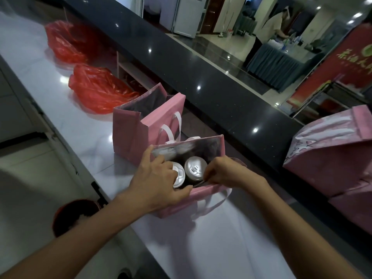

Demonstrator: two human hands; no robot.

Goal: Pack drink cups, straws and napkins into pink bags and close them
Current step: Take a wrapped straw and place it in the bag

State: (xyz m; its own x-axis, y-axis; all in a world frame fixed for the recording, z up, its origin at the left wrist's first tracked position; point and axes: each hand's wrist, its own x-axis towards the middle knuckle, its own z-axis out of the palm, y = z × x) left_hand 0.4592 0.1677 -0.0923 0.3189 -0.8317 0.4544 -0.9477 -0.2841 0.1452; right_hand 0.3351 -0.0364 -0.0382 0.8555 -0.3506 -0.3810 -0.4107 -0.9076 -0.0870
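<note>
Two bare forearms reach in from the bottom edge, cut off above the elbows, toward an open pink bag [203, 195] standing on the pale countertop [231, 244]. At the bag's near rim the left hand [156, 184] curls over the edge, thumb outside on the pink wall and fingers inside, covering part of one white-lidded drink cup [179, 177]. Beside that cup, a second drink cup [195, 168] shows its whole lid. On the right, the right hand [227, 174] pinches the near rim with its fingertips bunched; something thin and dark sits at them, too small to tell whether it is a straw or the bag's edge. Deeper inside, the foil lining is dark and reflective, so anything below the lids cannot be made out. Just behind stands another open pink bag [130, 135] with white handles, its inside in shadow. Closed pink bags [330, 162] sit at the right, cropped by the edge. Two red plastic bags [96, 91] lie farther back. Low on the left, a dark round bin [74, 216] is partly hidden by the left forearm.
</note>
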